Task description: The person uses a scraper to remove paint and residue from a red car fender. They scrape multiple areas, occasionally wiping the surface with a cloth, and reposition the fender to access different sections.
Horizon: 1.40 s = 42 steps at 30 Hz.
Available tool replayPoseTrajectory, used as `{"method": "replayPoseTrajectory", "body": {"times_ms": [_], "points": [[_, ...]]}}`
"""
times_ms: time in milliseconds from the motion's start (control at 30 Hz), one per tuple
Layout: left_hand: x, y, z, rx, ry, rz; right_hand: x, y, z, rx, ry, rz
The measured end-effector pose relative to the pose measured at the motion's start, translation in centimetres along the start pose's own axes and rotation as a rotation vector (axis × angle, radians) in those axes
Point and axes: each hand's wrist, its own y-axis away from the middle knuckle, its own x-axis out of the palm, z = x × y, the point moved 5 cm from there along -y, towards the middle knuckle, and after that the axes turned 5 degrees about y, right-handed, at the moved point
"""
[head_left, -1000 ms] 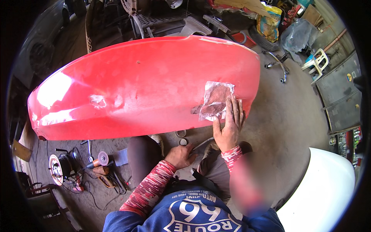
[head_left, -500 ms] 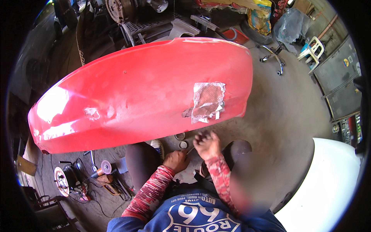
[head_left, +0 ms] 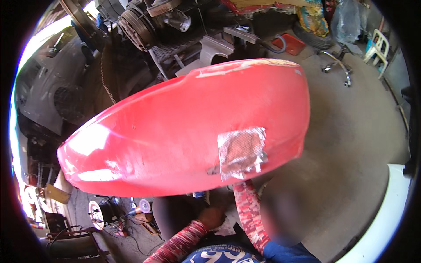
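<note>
A large glossy red car body panel (head_left: 175,131) stretches across the middle, with pale bare spots along its far edge. A ragged silvery mesh patch (head_left: 242,153) is stuck on its right part, above a dark damaged spot. My right forearm (head_left: 249,204), in a red patterned sleeve, reaches up to the panel's near edge below the patch; the panel hides that hand. My left hand (head_left: 212,218) is low between my legs, its fingers curled closed; what they hold is too dark to make out. A pale crumpled sheet (head_left: 226,226) lies beside it.
At the lower left are a cable reel (head_left: 95,214), an angle grinder (head_left: 141,207) and loose cords. A white panel (head_left: 386,215) stands at the right edge. Farther off are a wheeled chair base (head_left: 337,65), a white plastic chair (head_left: 378,50) and a red tray (head_left: 289,44).
My right hand has gone from above my lap to under the panel's near edge, out of sight. My left hand stays low. The view has shifted, so the panel appears lower and farther right.
</note>
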Motion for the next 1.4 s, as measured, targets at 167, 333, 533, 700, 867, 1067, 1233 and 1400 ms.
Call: {"method": "replayPoseTrajectory", "body": {"times_ms": [167,333,533,700,867,1067,1233,1400], "points": [[1.8,-0.2,1.5,-0.173,0.023,0.218,-2.8,-0.8,-0.8,-0.019,-0.059,-0.13],[3.4,-1.3,2.5,-0.174,0.035,0.149,-5.1,-0.5,-1.1,-0.029,-0.092,-0.207],[5.0,-1.9,2.9,-0.292,0.083,0.185,-6.3,0.5,-0.9,-0.009,-0.1,-0.257],[5.2,-2.7,2.3,-0.088,0.099,0.097,-6.9,1.3,-0.4,-0.006,-0.091,-0.286],[5.5,-2.8,2.3,-0.044,-0.077,-0.016,-7.4,1.8,0.1,-0.015,-0.075,-0.305],[5.6,-2.5,2.1,-0.139,0.135,0.106,-7.2,1.8,1.4,-0.032,-0.054,-0.305],[5.5,-2.6,1.8,0.006,0.089,0.002,-5.6,0.7,3.7,-0.059,-0.063,-0.258],[7.2,-3.2,3.1,0.053,0.132,-0.094,-2.0,0.5,6.2,-0.1,-0.064,-0.202]]}}
